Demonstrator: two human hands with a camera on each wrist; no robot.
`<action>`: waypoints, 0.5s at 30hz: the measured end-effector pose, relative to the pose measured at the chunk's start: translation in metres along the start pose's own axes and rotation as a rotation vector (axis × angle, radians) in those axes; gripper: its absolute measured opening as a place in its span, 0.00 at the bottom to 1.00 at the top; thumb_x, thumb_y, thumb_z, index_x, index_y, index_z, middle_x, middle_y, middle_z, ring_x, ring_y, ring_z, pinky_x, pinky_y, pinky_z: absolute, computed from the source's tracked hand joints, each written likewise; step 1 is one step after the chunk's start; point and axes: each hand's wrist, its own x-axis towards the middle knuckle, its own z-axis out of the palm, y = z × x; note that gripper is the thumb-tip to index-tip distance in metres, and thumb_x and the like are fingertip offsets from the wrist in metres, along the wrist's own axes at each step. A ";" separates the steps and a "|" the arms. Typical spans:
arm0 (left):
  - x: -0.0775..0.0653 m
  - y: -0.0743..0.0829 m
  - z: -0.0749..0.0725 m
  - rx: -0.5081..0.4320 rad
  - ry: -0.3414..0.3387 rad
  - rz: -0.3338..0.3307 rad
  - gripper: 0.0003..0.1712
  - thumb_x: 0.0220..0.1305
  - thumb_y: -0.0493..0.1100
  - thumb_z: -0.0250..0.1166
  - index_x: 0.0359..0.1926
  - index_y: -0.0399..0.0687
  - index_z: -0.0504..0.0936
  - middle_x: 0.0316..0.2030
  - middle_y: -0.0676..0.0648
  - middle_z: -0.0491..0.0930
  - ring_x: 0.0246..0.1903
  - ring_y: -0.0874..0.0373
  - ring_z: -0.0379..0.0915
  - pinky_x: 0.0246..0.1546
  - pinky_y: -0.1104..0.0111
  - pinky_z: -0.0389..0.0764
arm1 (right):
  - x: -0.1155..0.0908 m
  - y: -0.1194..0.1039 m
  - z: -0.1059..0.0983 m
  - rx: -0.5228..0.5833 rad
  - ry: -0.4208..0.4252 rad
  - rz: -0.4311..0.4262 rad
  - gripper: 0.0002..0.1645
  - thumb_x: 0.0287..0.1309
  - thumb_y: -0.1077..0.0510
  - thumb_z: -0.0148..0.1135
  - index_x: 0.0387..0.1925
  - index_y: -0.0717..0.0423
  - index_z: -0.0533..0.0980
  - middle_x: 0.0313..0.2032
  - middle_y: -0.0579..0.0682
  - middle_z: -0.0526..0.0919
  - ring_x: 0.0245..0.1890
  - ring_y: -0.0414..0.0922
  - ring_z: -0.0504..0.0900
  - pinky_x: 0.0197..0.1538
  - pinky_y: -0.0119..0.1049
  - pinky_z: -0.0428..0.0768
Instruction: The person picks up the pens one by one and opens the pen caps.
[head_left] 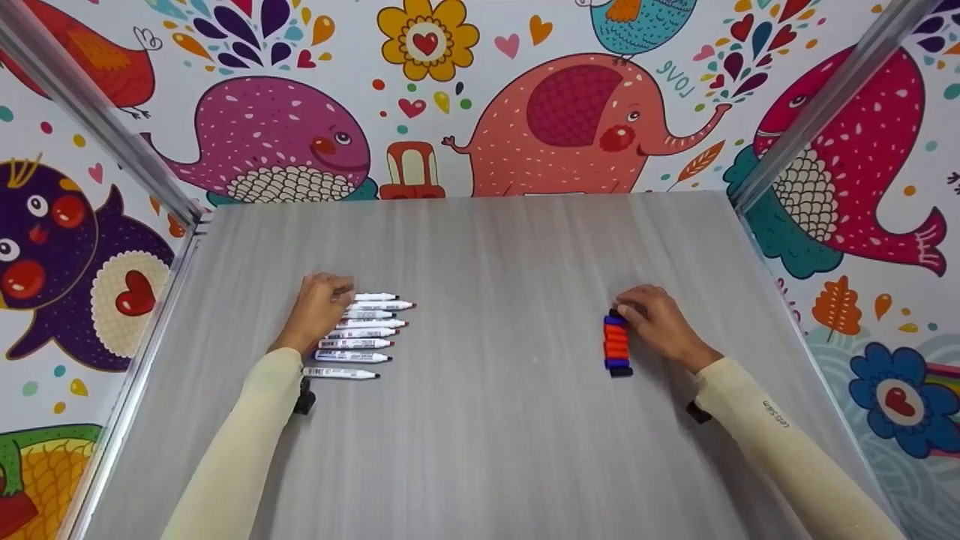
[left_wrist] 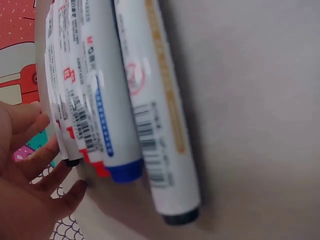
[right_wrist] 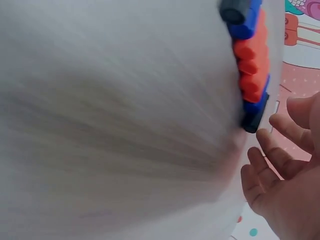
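On the left, several white uncapped markers (head_left: 358,344) lie side by side, tips pointing right. My left hand (head_left: 319,309) is at the far left end of this row, partly covering the markers' ends. In the left wrist view, its fingers (left_wrist: 42,175) are loosely bent and spread beside the rear ends. The nearest marker (left_wrist: 165,125) has a black end, and the one beside it a blue end. To the right stands a row of marker caps (head_left: 616,341), orange-red in the middle, blue and black at both ends. My right hand (head_left: 664,322) has loosely bent fingertips at the far black cap (right_wrist: 255,120); contact is unclear.
Both groups lie on a grey wood-grain table (head_left: 495,420). Behind it stands a wall (head_left: 465,97) printed with cartoon animals. Metal posts (head_left: 825,112) rise near the back corners.
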 end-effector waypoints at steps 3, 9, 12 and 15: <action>-0.006 0.007 -0.001 0.042 0.052 0.008 0.28 0.82 0.37 0.62 0.76 0.27 0.73 0.72 0.26 0.71 0.77 0.31 0.59 0.78 0.39 0.62 | -0.001 -0.008 -0.004 -0.021 -0.005 0.018 0.18 0.79 0.64 0.64 0.62 0.73 0.82 0.60 0.68 0.83 0.65 0.66 0.76 0.72 0.68 0.69; -0.013 0.034 -0.002 0.102 0.153 0.108 0.35 0.80 0.41 0.66 0.78 0.28 0.69 0.75 0.28 0.68 0.81 0.30 0.51 0.81 0.38 0.52 | -0.001 -0.027 -0.011 -0.121 -0.002 0.017 0.33 0.80 0.54 0.66 0.73 0.73 0.72 0.74 0.72 0.71 0.78 0.71 0.62 0.78 0.76 0.52; -0.018 0.050 0.001 0.108 0.148 0.106 0.38 0.80 0.45 0.67 0.80 0.29 0.66 0.78 0.28 0.65 0.83 0.29 0.45 0.82 0.35 0.45 | 0.002 -0.038 -0.013 -0.165 -0.017 0.019 0.40 0.79 0.49 0.67 0.77 0.71 0.68 0.79 0.73 0.65 0.83 0.72 0.53 0.79 0.77 0.47; -0.026 0.064 0.007 0.121 0.103 0.071 0.45 0.81 0.52 0.66 0.84 0.31 0.60 0.82 0.28 0.58 0.85 0.28 0.39 0.80 0.30 0.41 | 0.004 -0.051 -0.013 -0.211 -0.033 0.033 0.44 0.77 0.44 0.67 0.80 0.67 0.66 0.82 0.70 0.60 0.85 0.71 0.47 0.80 0.76 0.44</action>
